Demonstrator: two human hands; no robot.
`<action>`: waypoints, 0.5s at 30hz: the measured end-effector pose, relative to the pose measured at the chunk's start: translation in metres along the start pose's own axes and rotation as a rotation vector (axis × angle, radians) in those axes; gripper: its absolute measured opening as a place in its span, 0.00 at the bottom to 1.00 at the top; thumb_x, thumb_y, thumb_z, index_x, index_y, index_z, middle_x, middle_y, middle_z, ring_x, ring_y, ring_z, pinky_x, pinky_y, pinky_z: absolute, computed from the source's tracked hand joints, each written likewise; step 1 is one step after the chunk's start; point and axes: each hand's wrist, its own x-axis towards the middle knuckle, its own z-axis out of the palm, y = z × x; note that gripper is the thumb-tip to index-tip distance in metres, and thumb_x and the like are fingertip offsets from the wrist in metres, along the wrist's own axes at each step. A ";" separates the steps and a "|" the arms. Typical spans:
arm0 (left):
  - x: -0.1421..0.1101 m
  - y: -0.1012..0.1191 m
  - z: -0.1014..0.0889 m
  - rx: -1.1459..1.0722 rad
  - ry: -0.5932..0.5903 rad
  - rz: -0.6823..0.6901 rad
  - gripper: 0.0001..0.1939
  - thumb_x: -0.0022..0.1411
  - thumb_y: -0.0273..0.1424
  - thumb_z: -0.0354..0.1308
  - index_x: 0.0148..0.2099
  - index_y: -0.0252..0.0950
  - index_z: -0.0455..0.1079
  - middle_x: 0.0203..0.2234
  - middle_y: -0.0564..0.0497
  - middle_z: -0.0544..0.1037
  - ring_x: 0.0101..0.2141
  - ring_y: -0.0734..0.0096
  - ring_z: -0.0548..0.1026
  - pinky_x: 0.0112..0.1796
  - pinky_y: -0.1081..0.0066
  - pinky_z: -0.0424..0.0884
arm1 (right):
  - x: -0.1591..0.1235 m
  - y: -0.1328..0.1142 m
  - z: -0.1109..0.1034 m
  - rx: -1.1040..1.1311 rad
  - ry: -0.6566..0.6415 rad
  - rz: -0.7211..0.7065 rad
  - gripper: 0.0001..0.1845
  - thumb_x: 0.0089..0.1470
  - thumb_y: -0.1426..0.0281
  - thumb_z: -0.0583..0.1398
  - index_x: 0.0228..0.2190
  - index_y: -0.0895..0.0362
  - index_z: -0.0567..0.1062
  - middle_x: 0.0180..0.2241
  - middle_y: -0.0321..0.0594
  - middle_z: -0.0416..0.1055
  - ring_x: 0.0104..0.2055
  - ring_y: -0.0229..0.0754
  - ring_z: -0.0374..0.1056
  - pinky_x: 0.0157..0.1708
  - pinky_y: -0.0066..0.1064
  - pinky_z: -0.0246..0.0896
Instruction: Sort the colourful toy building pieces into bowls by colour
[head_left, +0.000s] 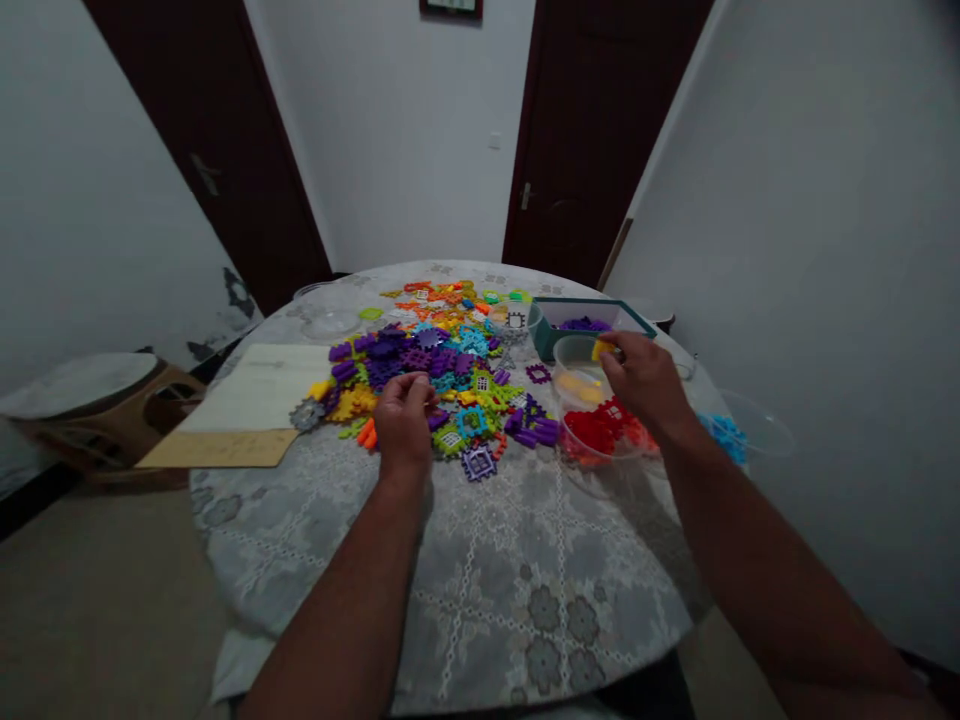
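Observation:
My right hand pinches a small yellow plastic building piece above a clear round tub with yellow pieces in it. Nearer to me, another clear tub holds red pieces. At the near side of a heap of mixed notched building pieces, my left hand has thumb and fingers pressed together. Whatever lies between those fingertips, if anything, is hidden. Purple pieces and a lilac square frame piece lie right of that hand.
A teal-edged box with purple pieces stands behind the tubs. Blue pieces sit in a clear container at the right edge. Left of the heap lies an open paper booklet. A patterned cloth covers the round table.

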 end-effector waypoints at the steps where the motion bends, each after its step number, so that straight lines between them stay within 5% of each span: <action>1: 0.006 0.000 -0.005 0.012 0.083 0.049 0.09 0.62 0.38 0.63 0.42 0.39 0.73 0.30 0.53 0.75 0.29 0.72 0.73 0.30 0.74 0.71 | 0.004 0.002 0.002 -0.027 0.047 -0.011 0.18 0.60 0.72 0.59 0.50 0.59 0.80 0.50 0.55 0.80 0.53 0.56 0.75 0.58 0.52 0.68; 4: 0.021 0.001 -0.018 0.073 0.247 0.177 0.08 0.63 0.36 0.61 0.42 0.39 0.73 0.29 0.54 0.74 0.30 0.71 0.73 0.33 0.73 0.71 | -0.007 -0.019 0.009 0.012 0.110 -0.052 0.20 0.62 0.72 0.57 0.53 0.59 0.78 0.53 0.57 0.78 0.56 0.57 0.74 0.60 0.56 0.67; 7: 0.029 0.001 -0.029 0.188 0.333 0.288 0.07 0.63 0.34 0.61 0.43 0.39 0.73 0.35 0.52 0.77 0.37 0.67 0.76 0.43 0.68 0.72 | -0.046 -0.066 0.029 0.175 -0.042 -0.123 0.19 0.66 0.69 0.56 0.56 0.55 0.75 0.55 0.53 0.77 0.55 0.54 0.75 0.58 0.54 0.72; 10: 0.032 0.003 -0.037 0.315 0.398 0.349 0.08 0.63 0.33 0.60 0.45 0.39 0.72 0.41 0.49 0.78 0.43 0.63 0.76 0.50 0.64 0.71 | -0.091 -0.103 0.066 0.162 -0.161 -0.208 0.26 0.67 0.64 0.60 0.63 0.56 0.70 0.65 0.58 0.68 0.68 0.60 0.64 0.65 0.59 0.64; 15: 0.036 0.008 -0.048 0.485 0.477 0.318 0.09 0.63 0.29 0.58 0.47 0.39 0.69 0.45 0.45 0.77 0.49 0.59 0.76 0.55 0.60 0.70 | -0.120 -0.113 0.117 -0.069 -0.200 -0.053 0.31 0.68 0.60 0.61 0.64 0.65 0.67 0.68 0.70 0.61 0.72 0.70 0.55 0.67 0.66 0.55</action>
